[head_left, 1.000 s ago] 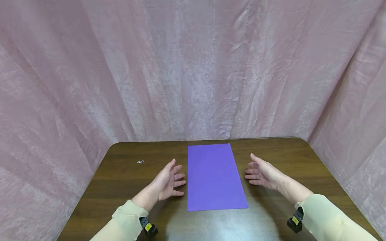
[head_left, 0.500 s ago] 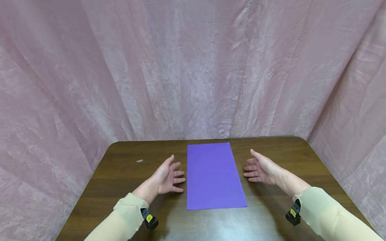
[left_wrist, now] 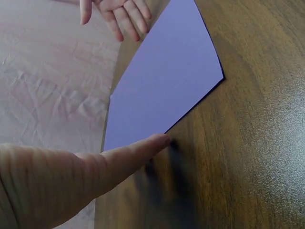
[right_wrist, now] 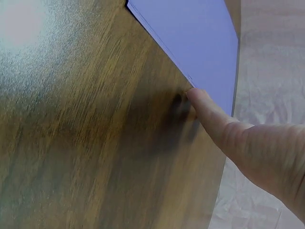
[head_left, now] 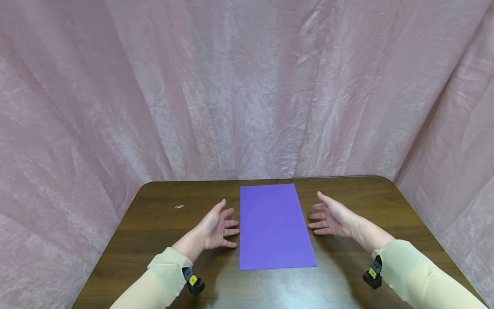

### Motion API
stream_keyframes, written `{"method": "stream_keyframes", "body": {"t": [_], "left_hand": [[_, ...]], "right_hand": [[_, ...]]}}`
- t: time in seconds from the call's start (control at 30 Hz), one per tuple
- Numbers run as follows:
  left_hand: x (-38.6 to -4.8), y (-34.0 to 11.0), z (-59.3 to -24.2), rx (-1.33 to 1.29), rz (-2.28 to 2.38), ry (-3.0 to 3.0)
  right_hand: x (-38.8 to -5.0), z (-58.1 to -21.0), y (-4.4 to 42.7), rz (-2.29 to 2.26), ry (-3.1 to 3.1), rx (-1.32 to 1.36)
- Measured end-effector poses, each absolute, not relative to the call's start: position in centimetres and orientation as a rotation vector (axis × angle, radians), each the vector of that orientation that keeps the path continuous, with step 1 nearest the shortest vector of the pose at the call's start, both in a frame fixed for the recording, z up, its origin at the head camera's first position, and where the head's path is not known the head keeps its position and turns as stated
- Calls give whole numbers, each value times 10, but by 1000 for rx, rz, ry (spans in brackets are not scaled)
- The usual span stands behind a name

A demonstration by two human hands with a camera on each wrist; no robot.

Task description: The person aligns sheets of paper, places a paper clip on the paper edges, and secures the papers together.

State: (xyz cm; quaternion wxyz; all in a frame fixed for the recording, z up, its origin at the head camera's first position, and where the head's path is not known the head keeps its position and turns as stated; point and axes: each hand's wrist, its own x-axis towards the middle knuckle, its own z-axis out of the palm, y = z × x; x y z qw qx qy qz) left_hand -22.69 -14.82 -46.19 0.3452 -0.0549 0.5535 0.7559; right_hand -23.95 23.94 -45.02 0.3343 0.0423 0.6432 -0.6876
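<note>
A purple sheet (head_left: 275, 227) lies flat near the middle of the wooden table, its long sides running away from me. Just off its left edge, my left hand (head_left: 216, 227) hovers with fingers spread and palm turned inward, holding nothing. On the other side my right hand (head_left: 336, 218) mirrors it, fingers loosely extended toward the right edge, also without anything in it. A small white paper clip (head_left: 179, 207) lies left of the sheet, beyond the left hand. In the left wrist view, part of the sheet (left_wrist: 167, 67) is hidden behind the left hand.
The brown table (head_left: 131, 244) has rounded far corners. Pink curtains (head_left: 231, 86) hang behind its far edge and along the right. A black device with a yellow mark sits on the left wrist (head_left: 194, 283), and another on the right wrist (head_left: 372, 274).
My right hand has drifted slightly left, closer to the sheet, and a little farther from me. The left hand has shifted only slightly. The sheet and the paper clip stay in place.
</note>
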Motion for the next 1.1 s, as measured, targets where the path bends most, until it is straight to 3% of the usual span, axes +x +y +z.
{"method": "stream_keyframes", "body": {"t": [1.1], "left_hand": [[-224,-151,-465,-144,1978,1392]], "right_hand": [[-242,-468,228,-1997,1498,227]]}}
